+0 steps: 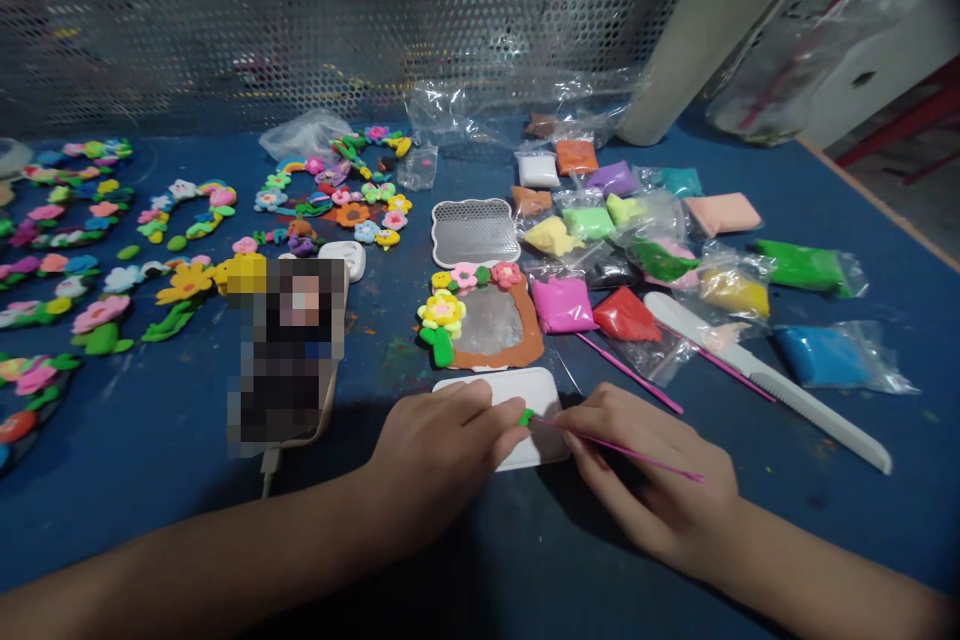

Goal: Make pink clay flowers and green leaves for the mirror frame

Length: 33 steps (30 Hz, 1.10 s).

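Note:
Between the thumb and finger of my left hand (pixel 450 440) is a small piece of green clay (pixel 526 417), held over a white plastic board (pixel 541 388). My right hand (pixel 652 465) pinches a thin pink modelling tool (pixel 637 457), its tip at the green clay. Just beyond the board lies a small mirror (pixel 491 322) with a brown clay border, decorated with pink and yellow clay flowers and green leaves. Behind it stands a wavy-edged mirror (pixel 475 233) with a bare white frame.
Several bags of coloured clay (pixel 566 305) spread over the right side, near a white comb-edged knife (pixel 780 382) and another pink tool (pixel 634 375). A phone (pixel 296 355) with a cable stands left. Clay-flower pieces (pixel 97 315) fill the far left. A tall bottle (pixel 705 30) stands behind.

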Each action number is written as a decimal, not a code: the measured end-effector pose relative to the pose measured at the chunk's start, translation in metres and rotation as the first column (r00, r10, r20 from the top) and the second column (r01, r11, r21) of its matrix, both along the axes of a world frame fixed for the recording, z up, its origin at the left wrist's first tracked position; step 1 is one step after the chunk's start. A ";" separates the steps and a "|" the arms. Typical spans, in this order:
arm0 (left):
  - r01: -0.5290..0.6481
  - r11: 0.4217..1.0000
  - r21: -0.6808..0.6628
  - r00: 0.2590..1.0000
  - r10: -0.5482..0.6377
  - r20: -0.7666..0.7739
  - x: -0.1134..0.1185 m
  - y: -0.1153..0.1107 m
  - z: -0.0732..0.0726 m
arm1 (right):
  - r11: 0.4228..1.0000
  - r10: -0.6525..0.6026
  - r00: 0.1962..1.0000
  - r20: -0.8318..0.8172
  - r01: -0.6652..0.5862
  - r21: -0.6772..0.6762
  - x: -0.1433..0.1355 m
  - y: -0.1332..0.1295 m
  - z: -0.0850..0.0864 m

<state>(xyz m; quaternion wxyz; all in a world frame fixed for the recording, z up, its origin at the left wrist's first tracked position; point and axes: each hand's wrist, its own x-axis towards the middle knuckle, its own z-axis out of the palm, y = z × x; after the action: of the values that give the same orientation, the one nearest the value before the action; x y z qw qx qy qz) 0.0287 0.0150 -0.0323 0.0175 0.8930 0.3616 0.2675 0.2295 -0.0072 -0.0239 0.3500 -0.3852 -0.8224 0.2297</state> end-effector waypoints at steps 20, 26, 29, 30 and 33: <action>0.007 1.000 -0.003 1.000 -0.007 -0.014 -0.001 0.000 -0.001 | 0.998 0.011 0.999 0.040 -0.014 0.069 -0.003 0.000 0.002; 0.008 1.000 -0.008 1.000 -0.008 -0.019 -0.001 0.000 0.001 | 0.996 0.029 0.998 0.062 -0.034 0.081 -0.003 0.000 -0.003; 0.007 1.000 -0.004 1.000 -0.007 -0.021 -0.001 0.000 0.001 | 0.995 0.022 0.997 0.069 -0.029 0.094 -0.003 0.000 -0.003; 0.008 1.000 0.000 1.000 -0.008 -0.022 0.000 0.000 0.000 | 0.995 0.020 0.997 0.069 -0.026 0.095 -0.003 0.000 -0.002; 0.011 1.000 0.013 1.000 -0.010 -0.015 0.000 0.001 0.000 | 0.996 -0.006 0.998 0.056 0.001 0.085 -0.003 0.000 0.001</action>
<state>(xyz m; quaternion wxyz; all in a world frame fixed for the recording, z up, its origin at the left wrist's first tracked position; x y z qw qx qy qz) 0.0289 0.0159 -0.0321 0.0102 0.8970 0.3553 0.2629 0.2263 -0.0069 -0.0230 0.3434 -0.3777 -0.8402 0.1831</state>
